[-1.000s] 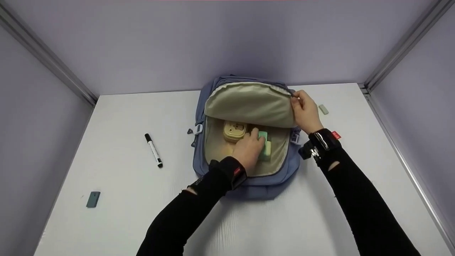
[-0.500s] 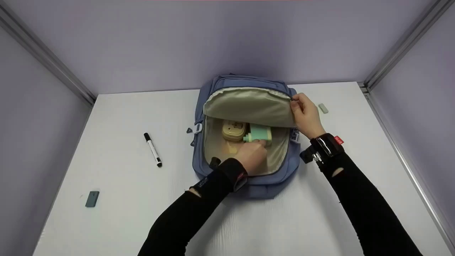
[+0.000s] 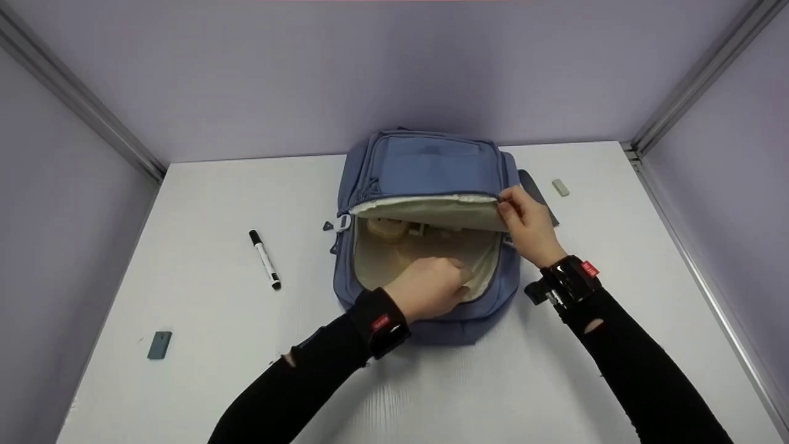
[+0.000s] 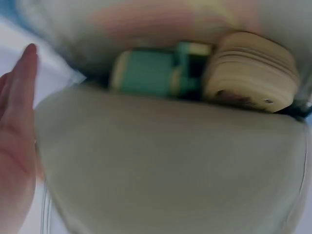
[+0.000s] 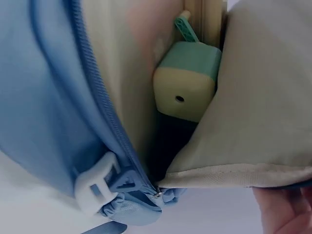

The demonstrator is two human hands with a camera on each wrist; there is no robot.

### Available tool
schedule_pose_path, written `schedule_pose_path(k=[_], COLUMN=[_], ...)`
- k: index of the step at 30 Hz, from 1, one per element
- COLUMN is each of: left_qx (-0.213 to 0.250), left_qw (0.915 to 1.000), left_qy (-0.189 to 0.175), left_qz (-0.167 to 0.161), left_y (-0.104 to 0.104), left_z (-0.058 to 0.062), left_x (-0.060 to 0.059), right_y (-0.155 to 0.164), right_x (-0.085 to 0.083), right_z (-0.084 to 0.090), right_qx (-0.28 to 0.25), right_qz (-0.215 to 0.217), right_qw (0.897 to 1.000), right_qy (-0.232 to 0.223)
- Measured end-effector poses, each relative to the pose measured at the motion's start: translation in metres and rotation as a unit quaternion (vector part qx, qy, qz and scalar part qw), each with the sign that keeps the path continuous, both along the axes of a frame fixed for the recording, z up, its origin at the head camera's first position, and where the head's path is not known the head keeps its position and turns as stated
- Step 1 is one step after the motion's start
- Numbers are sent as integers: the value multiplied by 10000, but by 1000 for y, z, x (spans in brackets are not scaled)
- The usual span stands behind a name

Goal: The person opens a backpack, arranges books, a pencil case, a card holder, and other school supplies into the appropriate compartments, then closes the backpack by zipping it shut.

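A blue backpack (image 3: 431, 163) lies on its back with its main pocket unzipped. My right hand (image 3: 530, 225) pinches the right edge of its front flap (image 4: 170, 161), which is partly lowered over the opening. My left hand (image 3: 431, 287) is over the near right part of the opening; its fingers look straight and hold nothing in the left wrist view. Inside, a green and yellow crank pencil sharpener (image 5: 187, 87) lies beside a yellow round-cornered box (image 4: 251, 73). From the head view, the flap hides most of both.
On the white table (image 3: 203, 246), a black-capped white marker (image 3: 265, 259) lies left of the backpack, with a dark teal rectangular block (image 3: 160, 345) nearer. A small pale green block (image 3: 560, 187) lies beyond my right hand. Panels enclose the back and sides.
My left hand has let go of the sharpener inside the backpack and drawn back toward the near edge. My right hand has pulled the flap down and nearer, covering more of the opening.
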State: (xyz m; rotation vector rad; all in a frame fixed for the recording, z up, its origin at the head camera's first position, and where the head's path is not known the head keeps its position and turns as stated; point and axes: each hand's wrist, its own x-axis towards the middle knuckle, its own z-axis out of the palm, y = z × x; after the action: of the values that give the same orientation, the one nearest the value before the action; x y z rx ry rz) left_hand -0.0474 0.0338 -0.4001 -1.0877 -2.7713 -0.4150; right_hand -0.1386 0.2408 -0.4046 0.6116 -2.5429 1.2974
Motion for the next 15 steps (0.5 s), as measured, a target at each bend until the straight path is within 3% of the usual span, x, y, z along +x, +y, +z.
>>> schedule_pose_path(k=[2, 4, 6, 7, 9, 15], left_qx=[615, 1090, 1310, 1331, 1186, 606], left_qw=[9927, 9711, 9494, 9439, 9434, 9763], left_qy=[1036, 2102, 2763, 2890, 2876, 1681], left_qz=[6, 303, 711, 884, 1149, 1224], left_y=[-10, -20, -30, -34, -38, -32], left_z=[3, 2, -3, -7, -15, -48], left_x=[7, 9, 10, 11, 16, 42], right_y=[1, 3, 5, 7, 10, 18], right_x=[7, 15, 25, 29, 38, 60], right_z=[-4, -10, -18, -23, -33, -63], right_qx=[81, 210, 426, 535, 759, 1284], right_qz=[131, 290, 430, 505, 642, 805], right_qw=[9998, 9987, 9959, 9938, 9886, 9776], right_qy=[146, 361, 674, 833, 1133, 1459])
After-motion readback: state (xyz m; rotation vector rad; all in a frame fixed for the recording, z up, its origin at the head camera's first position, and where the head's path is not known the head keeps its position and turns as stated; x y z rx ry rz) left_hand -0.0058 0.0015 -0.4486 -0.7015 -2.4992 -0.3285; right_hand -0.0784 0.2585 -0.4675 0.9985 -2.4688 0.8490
